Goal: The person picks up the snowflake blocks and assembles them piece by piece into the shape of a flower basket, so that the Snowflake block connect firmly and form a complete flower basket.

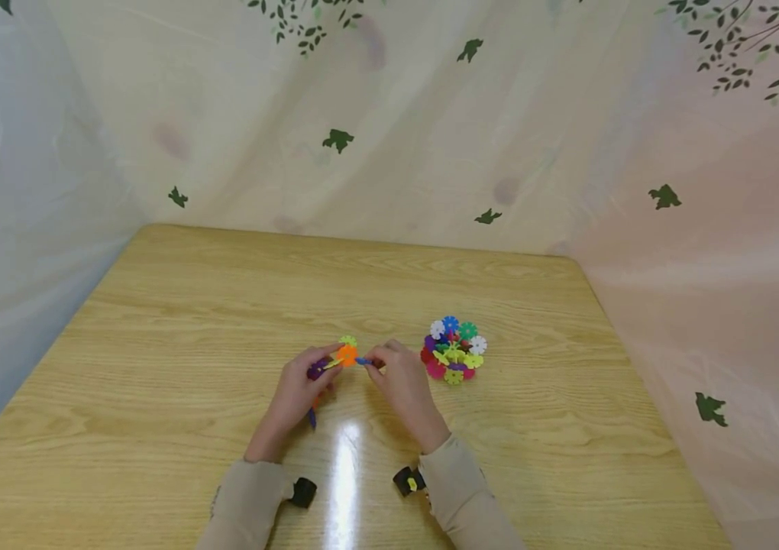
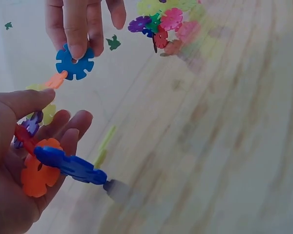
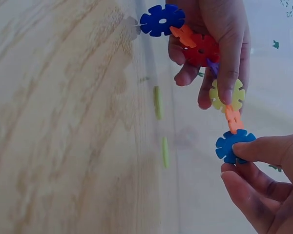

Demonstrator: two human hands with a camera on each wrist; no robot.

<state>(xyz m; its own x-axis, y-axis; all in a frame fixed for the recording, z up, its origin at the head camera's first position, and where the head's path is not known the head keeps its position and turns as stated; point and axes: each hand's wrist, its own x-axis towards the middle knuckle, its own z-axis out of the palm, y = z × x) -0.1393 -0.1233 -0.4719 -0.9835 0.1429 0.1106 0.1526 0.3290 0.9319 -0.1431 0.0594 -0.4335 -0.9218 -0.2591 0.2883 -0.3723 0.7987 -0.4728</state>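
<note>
A chain of notched plastic snowflake discs is held by my left hand (image 1: pixel 295 387), with thumb and fingers round its middle. In the right wrist view the chain runs from a dark blue disc (image 3: pixel 154 24) through an orange one, a red disc (image 3: pixel 207 53) and a purple one to a yellow disc (image 3: pixel 237 92). At its upper end is an orange disc (image 1: pixel 347 355). My right hand (image 1: pixel 406 386) pinches a lighter blue disc (image 3: pixel 225 148) between thumb and fingers, its edge right at that orange disc. The left palm partly hides the chain.
Right of my right hand, a rounded cluster of many-coloured joined discs (image 1: pixel 454 355) sits on the wooden table (image 1: pixel 224 305). A lime disc (image 1: pixel 348 340) shows just beyond the orange one. Pale sheeting (image 1: pixel 396 176) printed with leaves hangs behind and beside the table.
</note>
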